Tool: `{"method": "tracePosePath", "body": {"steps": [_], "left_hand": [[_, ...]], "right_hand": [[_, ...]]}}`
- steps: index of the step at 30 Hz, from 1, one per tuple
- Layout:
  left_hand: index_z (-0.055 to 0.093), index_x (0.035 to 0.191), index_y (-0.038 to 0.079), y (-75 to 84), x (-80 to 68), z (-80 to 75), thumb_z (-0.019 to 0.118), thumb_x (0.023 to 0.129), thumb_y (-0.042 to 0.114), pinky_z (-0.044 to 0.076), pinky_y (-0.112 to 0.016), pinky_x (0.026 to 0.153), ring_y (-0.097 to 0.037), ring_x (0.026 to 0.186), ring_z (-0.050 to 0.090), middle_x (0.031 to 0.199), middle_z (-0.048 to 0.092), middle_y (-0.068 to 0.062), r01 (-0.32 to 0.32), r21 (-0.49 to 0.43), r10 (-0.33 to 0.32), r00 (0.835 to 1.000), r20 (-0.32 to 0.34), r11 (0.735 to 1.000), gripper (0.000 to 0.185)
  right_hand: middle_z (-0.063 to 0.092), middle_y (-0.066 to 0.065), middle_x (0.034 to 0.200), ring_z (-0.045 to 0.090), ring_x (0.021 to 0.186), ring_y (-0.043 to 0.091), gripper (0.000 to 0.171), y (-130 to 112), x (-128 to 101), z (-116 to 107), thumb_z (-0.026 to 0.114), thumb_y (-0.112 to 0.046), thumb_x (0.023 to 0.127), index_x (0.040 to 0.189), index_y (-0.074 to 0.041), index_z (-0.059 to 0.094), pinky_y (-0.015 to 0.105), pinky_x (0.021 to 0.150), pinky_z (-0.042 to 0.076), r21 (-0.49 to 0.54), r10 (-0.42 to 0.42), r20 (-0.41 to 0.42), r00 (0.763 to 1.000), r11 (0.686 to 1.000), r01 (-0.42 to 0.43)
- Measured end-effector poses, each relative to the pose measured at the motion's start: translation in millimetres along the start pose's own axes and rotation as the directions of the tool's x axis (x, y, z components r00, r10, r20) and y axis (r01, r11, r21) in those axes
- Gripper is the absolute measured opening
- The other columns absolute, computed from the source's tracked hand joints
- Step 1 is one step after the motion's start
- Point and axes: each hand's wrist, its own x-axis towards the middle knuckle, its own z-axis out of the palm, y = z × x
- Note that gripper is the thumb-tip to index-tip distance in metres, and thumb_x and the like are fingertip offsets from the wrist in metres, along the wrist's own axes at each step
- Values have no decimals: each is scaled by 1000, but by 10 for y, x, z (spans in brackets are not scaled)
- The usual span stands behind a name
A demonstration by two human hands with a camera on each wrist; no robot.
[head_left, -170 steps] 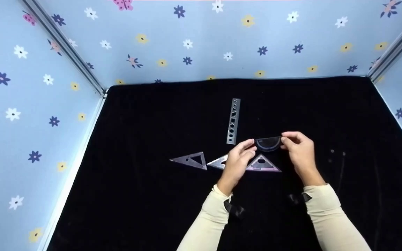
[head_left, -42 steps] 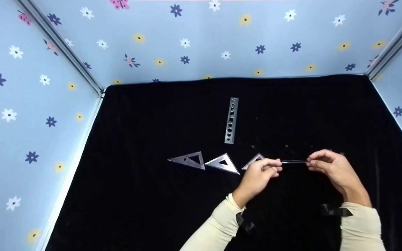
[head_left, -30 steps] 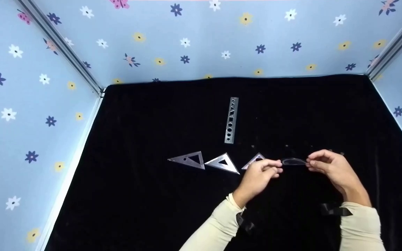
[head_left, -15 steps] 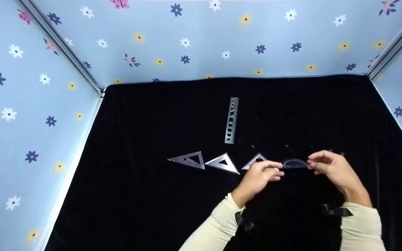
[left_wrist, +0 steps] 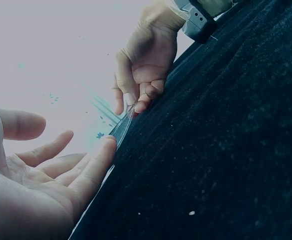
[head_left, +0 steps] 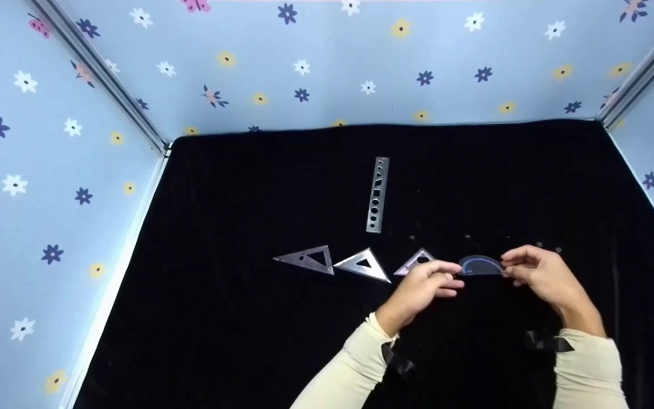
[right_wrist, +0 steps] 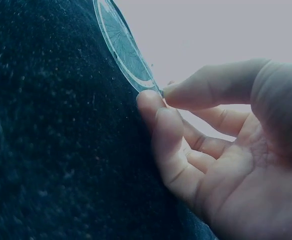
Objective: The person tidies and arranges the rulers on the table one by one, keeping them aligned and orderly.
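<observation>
Near the front right of the black cloth (head_left: 247, 341), a clear protractor (head_left: 479, 266) is held between two hands, just above or on the cloth; contact with the cloth cannot be told. Its right end is pinched between thumb and forefinger of the right hand (head_left: 534, 275), as is plainly shown in the right wrist view, where the protractor (right_wrist: 123, 45) runs away from the fingertips (right_wrist: 151, 100). Its left end is touched by the fingertips of the left hand (head_left: 423, 284); in the left wrist view the left hand (left_wrist: 40, 185) is seen with fingers nearly straight and relaxed, a fingertip against the protractor (left_wrist: 121, 127), so it is steadied rather than gripped on that side.

Over the last second and a half the protractor has been turned: it was seen edge-on as a thin line, and now its arc is shown upward, face toward the head camera. It is judged to be in the course of being laid flat, to the right of the row of set squares.

Just left of the left hand a small triangle (head_left: 415, 261) lies partly hidden. Further left two more triangles (head_left: 364, 265) (head_left: 307, 260) lie side by side. Toward the middle of the cloth a stencil ruler (head_left: 377, 195) lies lengthwise, well apart from the hands. The cloth is walled by flowered blue panels (head_left: 327, 62).
</observation>
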Motion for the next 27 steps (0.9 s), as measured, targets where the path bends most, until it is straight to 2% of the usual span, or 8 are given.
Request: {"method": "tracePosePath", "body": {"steps": [9, 21, 27], "left_hand": [[56, 126, -16, 10, -1, -5, 53, 97, 0, 56, -40, 89, -38, 108, 67, 126, 61, -25, 37, -50, -34, 998, 60, 998, 34], [58, 126, -14, 5, -8, 4, 54, 98, 3, 56, -39, 88, -35, 107, 67, 124, 64, -22, 51, -12, -50, 997, 51, 999, 33], [59, 126, -13, -11, -1, 17, 53, 100, 4, 56, -38, 88, -35, 108, 67, 123, 63, -20, 65, -12, -65, 997, 47, 998, 32]], "right_hand": [[69, 24, 100, 69, 78, 10, 23, -10, -11, -4, 63, 8, 90, 112, 15, 61, 28, 60, 55, -61, -4, -3, 1000, 998, 4], [68, 27, 104, 67, 77, 8, 21, -35, -17, 15, 65, 5, 92, 112, 13, 62, 28, 58, 55, -128, -36, -32, 999, 991, 31], [70, 24, 101, 66, 76, 7, 19, -66, -25, 30, 68, 0, 93, 109, 9, 65, 26, 60, 55, -183, -50, -60, 997, 982, 38]]}}
